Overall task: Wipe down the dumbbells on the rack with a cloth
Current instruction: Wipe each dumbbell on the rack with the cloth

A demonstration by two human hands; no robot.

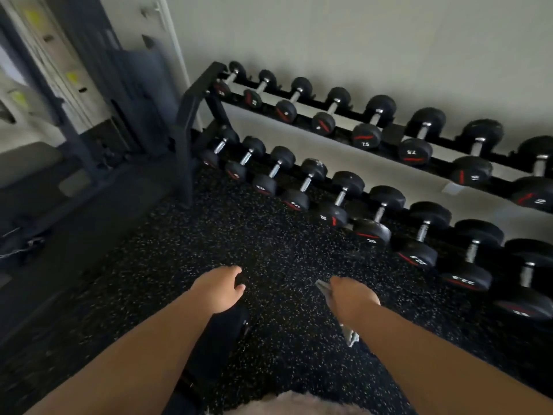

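Both forearms outstretched, right hand [353, 298] fisted around cloth [324, 290], left hand [220, 290] loosely curled.

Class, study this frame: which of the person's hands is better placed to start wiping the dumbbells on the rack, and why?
The right hand. It already holds the cloth, and it hangs on the side nearer the lower row of dumbbells. The left hand holds no cloth and sits farther from the rack.
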